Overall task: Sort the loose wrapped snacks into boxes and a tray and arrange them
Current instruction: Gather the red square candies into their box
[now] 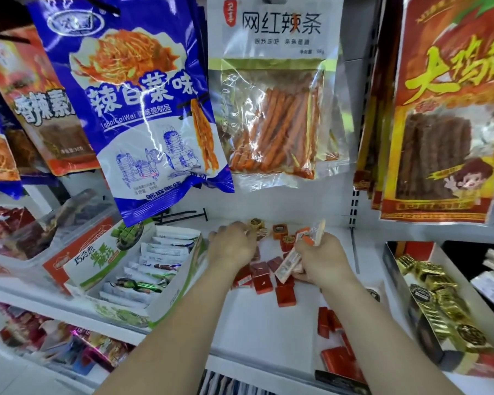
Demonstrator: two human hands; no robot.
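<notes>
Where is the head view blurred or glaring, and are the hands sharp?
Head view: edges bend from the wide angle; glare streaks cross the blue bag and the clear bag; lower-left packets are smeared; left hand and right hand read sharp, right gripping pale wrapped sticks.

The hanging blue bag (143,109) is shown in glossy, crinkled plastic film. The red wrapped snacks (285,296) are seen in shiny foil-like wrap, the pale snack sticks (288,265) in smooth film, the gold sweets (437,280) in creased metallic foil. The green-and-white box (169,302) is formed of printed cardboard; the shelf (263,332) is finished smooth, like painted metal.
</notes>
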